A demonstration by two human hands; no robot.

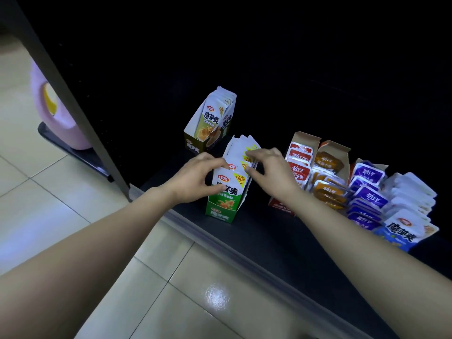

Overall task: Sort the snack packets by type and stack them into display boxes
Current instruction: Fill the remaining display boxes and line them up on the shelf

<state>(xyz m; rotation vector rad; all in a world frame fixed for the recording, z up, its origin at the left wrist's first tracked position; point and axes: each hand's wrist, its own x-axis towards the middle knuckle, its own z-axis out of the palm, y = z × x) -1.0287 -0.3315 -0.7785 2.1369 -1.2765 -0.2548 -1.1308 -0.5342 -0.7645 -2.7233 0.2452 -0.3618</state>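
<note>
Beside pale floor tiles [49, 192], black shelf [269, 241]

Head view, downward, near shelf [244, 241]

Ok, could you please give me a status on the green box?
Left hand and right hand grip the packets in the green box. Packets upright, tops uneven. Olive box behind, red box beside, both apart.

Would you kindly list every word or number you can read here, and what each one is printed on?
"魔芋爽": front packet in the green box.
"20%": yellow badge on that packet.
"魔芋爽": packet in the olive box.
"魔芋爽": blue packet at far right.
"劲仔": purple packets, upside down.
Red oval logos, fine print: too blurred.
</note>
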